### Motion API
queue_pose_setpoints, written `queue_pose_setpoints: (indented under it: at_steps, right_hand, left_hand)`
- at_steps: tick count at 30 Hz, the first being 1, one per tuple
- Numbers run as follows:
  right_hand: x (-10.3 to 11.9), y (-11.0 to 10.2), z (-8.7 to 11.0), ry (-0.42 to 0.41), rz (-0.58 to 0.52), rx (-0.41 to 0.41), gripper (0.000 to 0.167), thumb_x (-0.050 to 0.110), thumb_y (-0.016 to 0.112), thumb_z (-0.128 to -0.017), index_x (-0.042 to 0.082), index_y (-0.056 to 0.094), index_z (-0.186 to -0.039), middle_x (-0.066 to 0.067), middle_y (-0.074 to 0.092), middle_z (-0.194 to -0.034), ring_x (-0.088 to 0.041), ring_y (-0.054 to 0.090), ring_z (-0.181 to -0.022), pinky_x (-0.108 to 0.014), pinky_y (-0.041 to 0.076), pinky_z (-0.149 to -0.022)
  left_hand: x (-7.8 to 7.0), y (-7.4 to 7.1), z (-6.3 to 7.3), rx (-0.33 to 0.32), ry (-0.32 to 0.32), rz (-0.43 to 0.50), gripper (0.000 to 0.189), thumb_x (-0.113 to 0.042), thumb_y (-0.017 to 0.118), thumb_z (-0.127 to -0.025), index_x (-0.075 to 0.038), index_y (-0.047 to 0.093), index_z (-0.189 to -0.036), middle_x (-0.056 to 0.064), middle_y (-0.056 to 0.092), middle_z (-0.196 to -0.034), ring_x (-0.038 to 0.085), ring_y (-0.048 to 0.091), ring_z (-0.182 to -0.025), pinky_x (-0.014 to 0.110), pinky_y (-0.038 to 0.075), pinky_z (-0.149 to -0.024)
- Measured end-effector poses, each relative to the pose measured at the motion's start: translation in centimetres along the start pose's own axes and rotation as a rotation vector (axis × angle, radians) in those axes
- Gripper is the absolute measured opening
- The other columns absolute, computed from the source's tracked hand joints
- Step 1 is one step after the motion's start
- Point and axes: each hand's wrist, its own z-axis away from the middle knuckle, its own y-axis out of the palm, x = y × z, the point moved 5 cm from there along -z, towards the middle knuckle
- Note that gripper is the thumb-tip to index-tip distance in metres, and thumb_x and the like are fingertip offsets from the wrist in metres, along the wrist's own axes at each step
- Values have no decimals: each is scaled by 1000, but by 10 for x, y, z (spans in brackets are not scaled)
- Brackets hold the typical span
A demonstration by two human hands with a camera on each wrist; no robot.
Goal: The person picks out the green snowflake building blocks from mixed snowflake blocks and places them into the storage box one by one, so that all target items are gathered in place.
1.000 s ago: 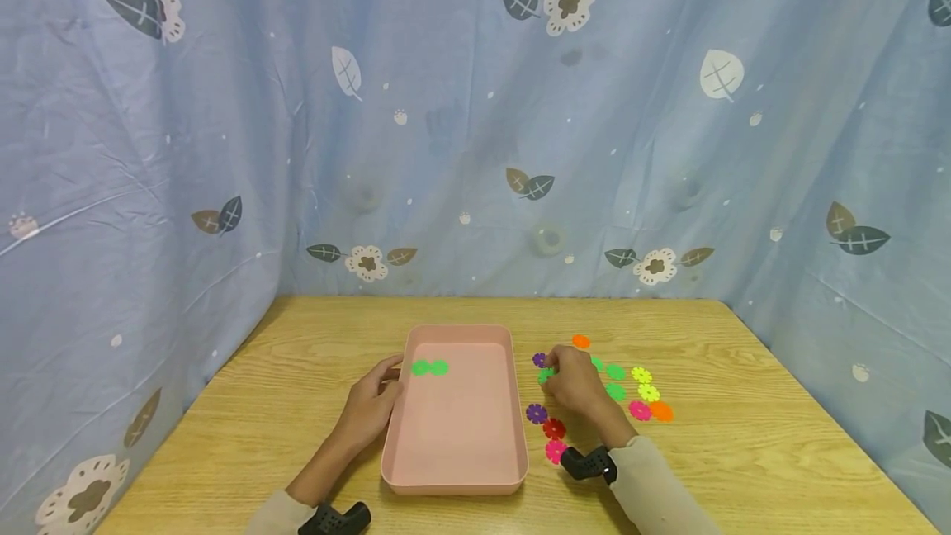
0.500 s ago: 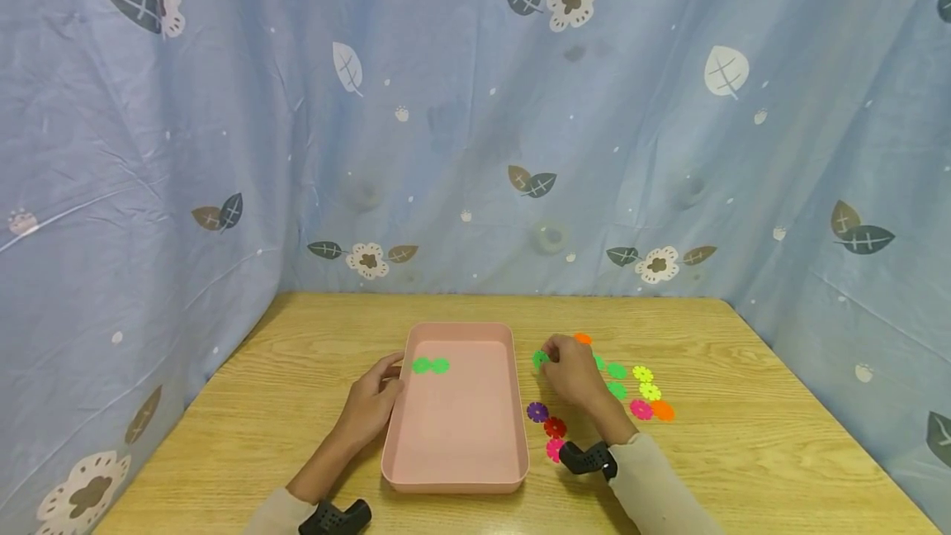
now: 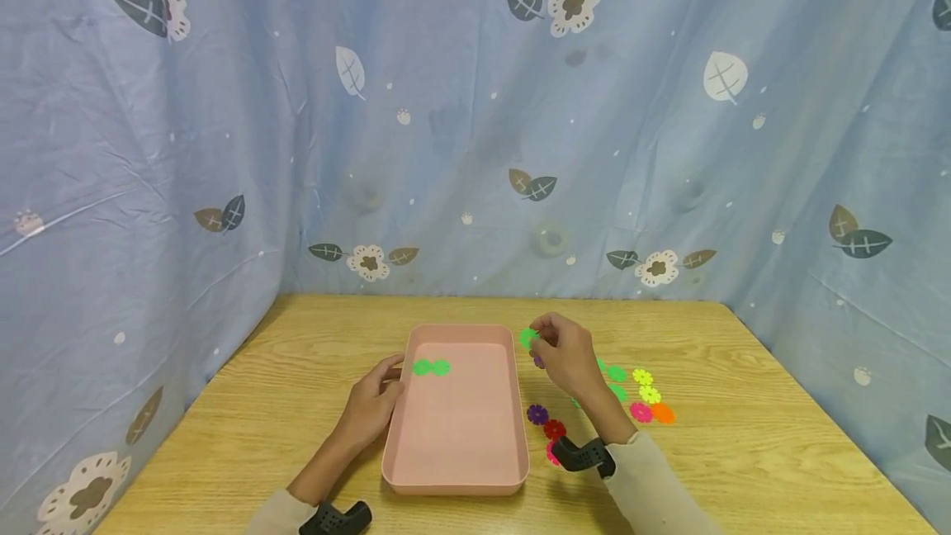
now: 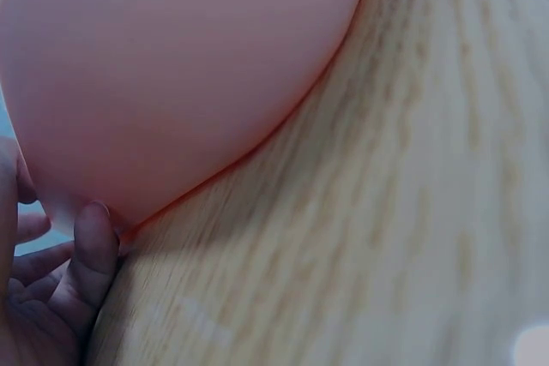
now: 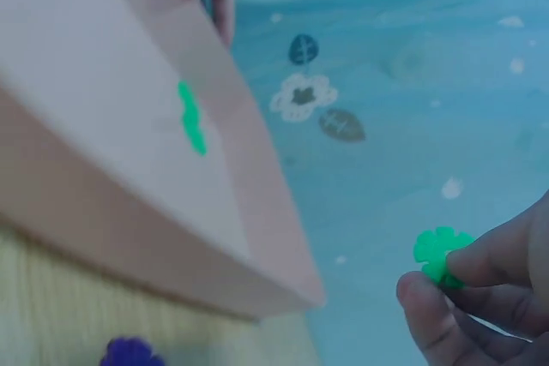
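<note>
In the head view, a pink rectangular tray [image 3: 459,436] lies on the table, with two joined green flower-shaped discs [image 3: 431,367] near its far left corner. My left hand [image 3: 374,403] holds the tray's left wall; the left wrist view shows the thumb [image 4: 94,242] against the wall's outer side. Beyond the tray's right rim, my right hand [image 3: 568,353] pinches a green flower disc [image 5: 439,250] between thumb and fingertips, raised above the table. Just below that disc lies a purple flower disc [image 3: 539,362], partly covered by the hand.
Right of the tray lie a purple disc [image 3: 537,414], a red disc [image 3: 554,429] and a partly hidden pink one. Green discs [image 3: 617,373], yellow discs [image 3: 642,376], a pink disc [image 3: 641,412] and an orange disc [image 3: 664,413] lie farther right. A blue patterned curtain [image 3: 446,147] surrounds the table.
My right hand has taken the green disc off the table and lifted it up and left, toward the tray's far right corner. The left hand and tray stay put.
</note>
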Motion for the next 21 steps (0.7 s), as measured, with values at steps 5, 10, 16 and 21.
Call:
queue_pose_setpoints:
  at_steps: [5, 10, 16, 21]
  right_hand:
    - [16, 0, -1, -50, -80, -41, 17, -3, 65, -93, 2, 71, -107, -13, 70, -86, -32, 71, -70, -40, 61, -61]
    - [24, 8, -5, -74, -114, -45, 20, -6, 65, -90, -1, 74, -108, -15, 68, -89, -28, 71, -68, -38, 61, -60]
    - [25, 22, -10, -53, -138, -24, 22, -7, 66, -89, -5, 73, -109, -16, 66, -91, -31, 71, -70, -41, 62, -62]
    - [26, 38, -16, -38, -143, 17, 21, -9, 65, -89, -6, 72, -109, -18, 65, -93, -36, 71, -73, -38, 62, -61]
  left_hand:
    - [0, 0, 0, 4, 0, -4, 47, -15, 52, -102, -8, 49, -148, 18, 64, -131, 35, 68, -110, 43, 60, -85]
    - [0, 0, -1, -6, 0, -20, 46, -15, 51, -103, -9, 50, -148, 17, 65, -130, 33, 68, -110, 43, 60, -86]
    - [0, 0, 1, 13, 2, -5, 47, -14, 51, -102, -7, 48, -149, 19, 64, -130, 34, 68, -109, 43, 60, -83]
    - [0, 0, 0, 11, 2, -5, 47, -14, 51, -102, -7, 48, -149, 19, 64, -130, 33, 68, -109, 43, 60, -85]
